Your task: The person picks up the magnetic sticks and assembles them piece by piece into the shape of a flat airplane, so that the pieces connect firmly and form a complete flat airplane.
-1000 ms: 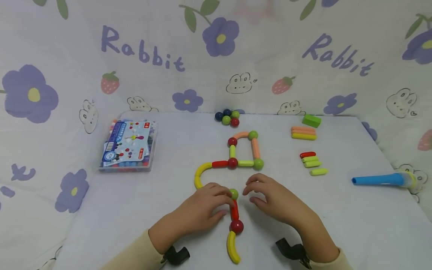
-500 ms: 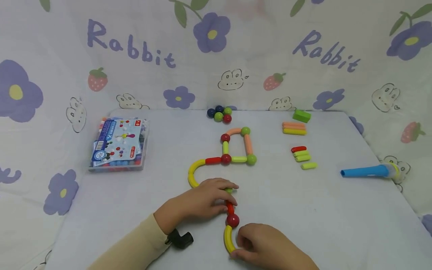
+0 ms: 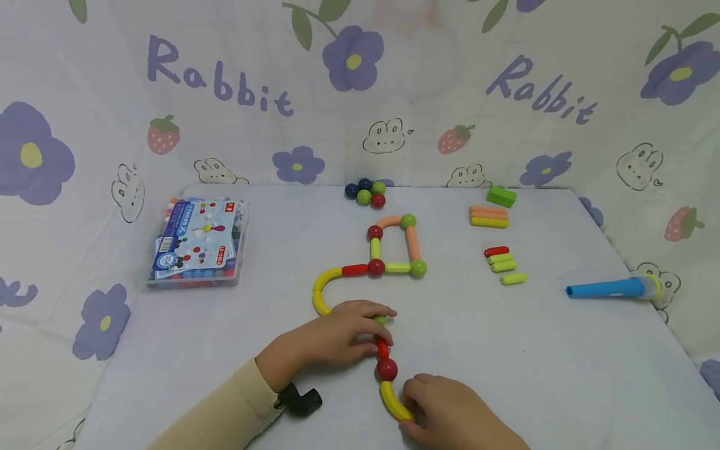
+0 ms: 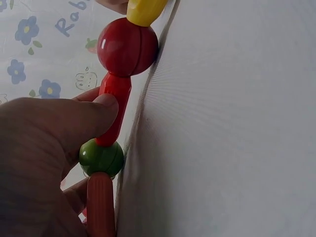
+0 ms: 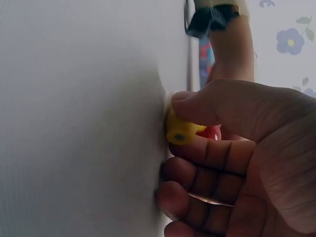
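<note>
My left hand (image 3: 337, 337) pinches a short red magnetic rod (image 4: 120, 88) between a green ball (image 4: 101, 157) and a larger red ball (image 3: 387, 369). From that red ball a curved yellow rod (image 3: 394, 401) bends down to the right. Its free end is pinched between thumb and index finger of my right hand (image 3: 450, 412); the right wrist view shows the yellow tip (image 5: 180, 133). In the left wrist view a salmon rod (image 4: 100, 202) meets the green ball. Further up, another yellow curve (image 3: 319, 292) leads to a red rod (image 3: 355, 269); the left hand hides its lower part.
A closed frame of rods and balls (image 3: 376, 268) lies beyond the hands. Several loose balls (image 3: 364, 197) are at the back. On the right lie short rods (image 3: 503, 265), longer rods (image 3: 489, 221), a green block (image 3: 501, 197) and a blue cone-shaped object (image 3: 607, 289). A plastic box (image 3: 194, 240) stands left.
My right hand has come down from beside the green ball to the lower yellow curve and swung its free end right. My left fingers have closed on the red rod.
</note>
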